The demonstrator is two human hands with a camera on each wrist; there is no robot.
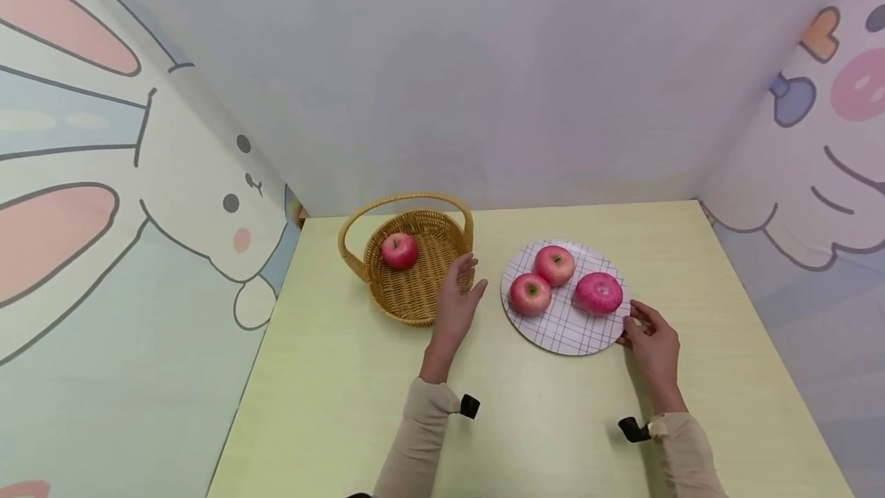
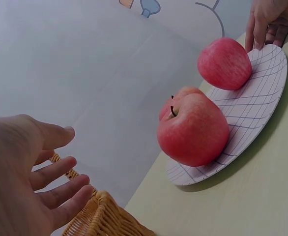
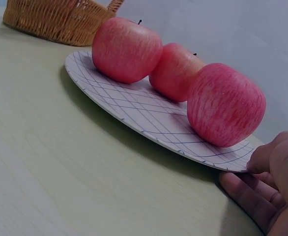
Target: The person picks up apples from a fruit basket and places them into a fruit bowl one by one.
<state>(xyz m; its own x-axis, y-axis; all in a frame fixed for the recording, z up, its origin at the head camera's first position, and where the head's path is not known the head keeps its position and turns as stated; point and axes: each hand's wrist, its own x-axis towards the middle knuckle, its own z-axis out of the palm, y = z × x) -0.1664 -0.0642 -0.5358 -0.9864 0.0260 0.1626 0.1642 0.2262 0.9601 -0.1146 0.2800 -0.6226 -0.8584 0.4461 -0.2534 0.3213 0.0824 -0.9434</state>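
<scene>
A round plate (image 1: pixel 553 336) with a checked pattern carries three red apples: one at the back (image 1: pixel 555 264), one at the front left (image 1: pixel 530 294) and one at the right (image 1: pixel 598 293). My right hand (image 1: pixel 653 346) pinches the plate's right rim, thumb at the edge and fingers beneath it, as the right wrist view shows. Left of the plate stands a wicker basket (image 1: pixel 415 302) with a tall handle and one apple (image 1: pixel 399 251) inside. Over the basket's right side is my left hand (image 1: pixel 456 302), its fingers loosely extended and holding nothing; contact with the basket cannot be told.
A pale wooden table (image 1: pixel 332 398) bears everything and meets a plain wall (image 1: pixel 484 83) at its back edge. Walls with cartoon animals rise at the left (image 1: pixel 187 198) and right (image 1: pixel 816 198). The basket's handle (image 1: pixel 404 197) arches above its back part.
</scene>
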